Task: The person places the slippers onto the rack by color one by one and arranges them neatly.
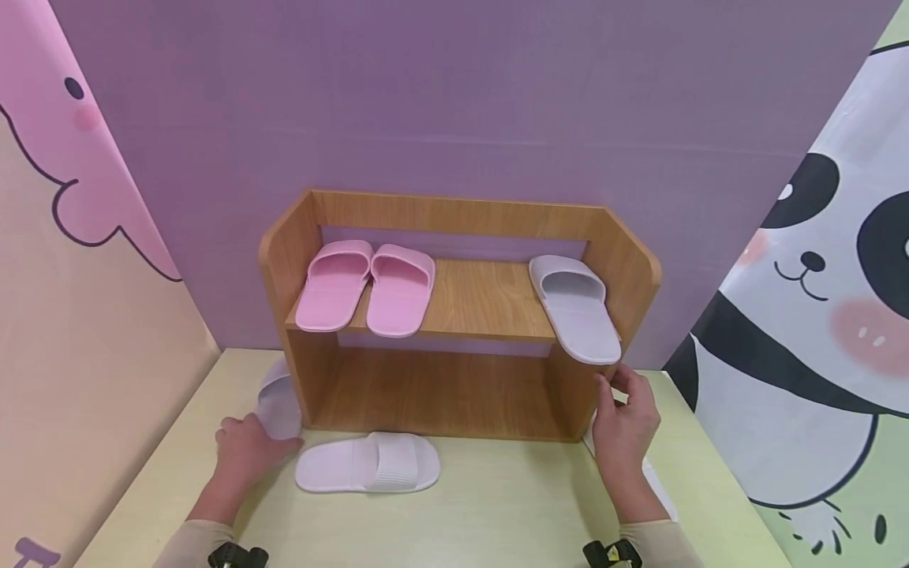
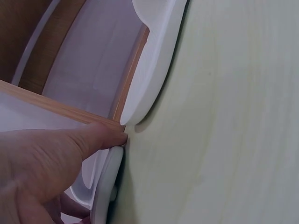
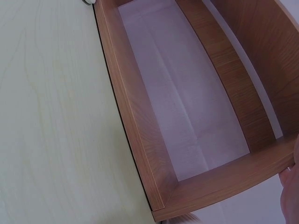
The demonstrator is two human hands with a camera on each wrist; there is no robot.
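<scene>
A wooden shoe rack with two levels stands against the purple wall. My left hand is at the rack's lower left corner, thumb and fingers on either side of a pale grey slipper on the table. In the left wrist view the thumb reaches the rack's bottom edge, close above the slipper's sole. My right hand holds the rack's right side panel near its front edge, under a grey slipper on the upper shelf; its fingers are mostly hidden in the right wrist view.
Two pink slippers sit side by side on the upper shelf's left. A white slipper lies sideways on the table before the rack. Another white object shows partly behind my right wrist. Printed walls flank the table.
</scene>
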